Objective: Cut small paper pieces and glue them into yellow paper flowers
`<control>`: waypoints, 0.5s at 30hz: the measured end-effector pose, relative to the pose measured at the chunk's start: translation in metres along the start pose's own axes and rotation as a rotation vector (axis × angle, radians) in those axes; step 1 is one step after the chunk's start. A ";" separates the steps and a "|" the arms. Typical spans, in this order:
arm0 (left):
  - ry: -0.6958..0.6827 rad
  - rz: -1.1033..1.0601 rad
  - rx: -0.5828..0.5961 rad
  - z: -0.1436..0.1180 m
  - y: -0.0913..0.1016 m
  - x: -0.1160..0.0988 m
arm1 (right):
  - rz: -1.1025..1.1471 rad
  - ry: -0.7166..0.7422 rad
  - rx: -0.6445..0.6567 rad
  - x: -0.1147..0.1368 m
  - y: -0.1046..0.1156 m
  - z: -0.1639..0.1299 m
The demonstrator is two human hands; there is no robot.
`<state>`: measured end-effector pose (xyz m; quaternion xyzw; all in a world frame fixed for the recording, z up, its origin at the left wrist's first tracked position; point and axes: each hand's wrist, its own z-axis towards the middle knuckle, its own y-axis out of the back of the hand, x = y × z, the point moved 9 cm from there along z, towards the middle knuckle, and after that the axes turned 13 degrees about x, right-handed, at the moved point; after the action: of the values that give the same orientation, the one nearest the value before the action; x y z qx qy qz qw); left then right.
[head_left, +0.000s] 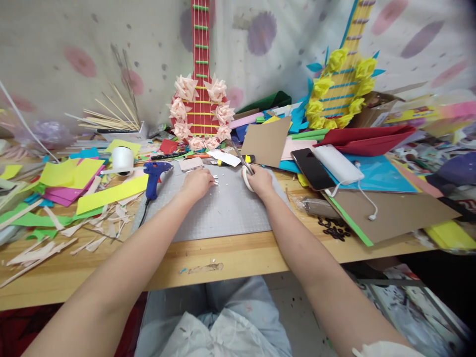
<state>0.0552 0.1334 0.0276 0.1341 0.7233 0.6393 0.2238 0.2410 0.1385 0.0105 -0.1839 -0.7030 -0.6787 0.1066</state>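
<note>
My left hand [200,183] is closed over the grey cutting mat [226,213], with small white strips [215,180] poking out at its fingertips. To its right, my right hand [261,179] grips a pair of scissors [247,179] with a white handle, the blades pointing away from me. Tiny white bits lie on the mat between the two hands. Beyond them are a white paper piece [224,157] and a yellow-and-black cutter [245,159]. A blue glue gun [154,177] rests at the mat's left edge, beside my left forearm.
A red paper guitar [201,111] with pink flowers and a yellow one [336,94] stand at the back. Paper scraps [70,183] crowd the left. On the right lie a phone [311,168], a white power bank [340,163] with cable, cardboard [405,213] and dark beads [334,230].
</note>
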 end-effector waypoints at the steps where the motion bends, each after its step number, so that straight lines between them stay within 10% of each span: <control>1: -0.023 0.022 0.004 0.001 -0.001 -0.002 | 0.003 0.001 -0.001 0.000 0.000 0.000; 15: 0.101 -0.158 -0.105 -0.005 -0.006 0.020 | -0.001 0.015 -0.012 0.001 0.001 -0.001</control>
<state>0.0364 0.1381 0.0193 0.0322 0.7074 0.6626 0.2437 0.2400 0.1381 0.0115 -0.1792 -0.6981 -0.6843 0.1105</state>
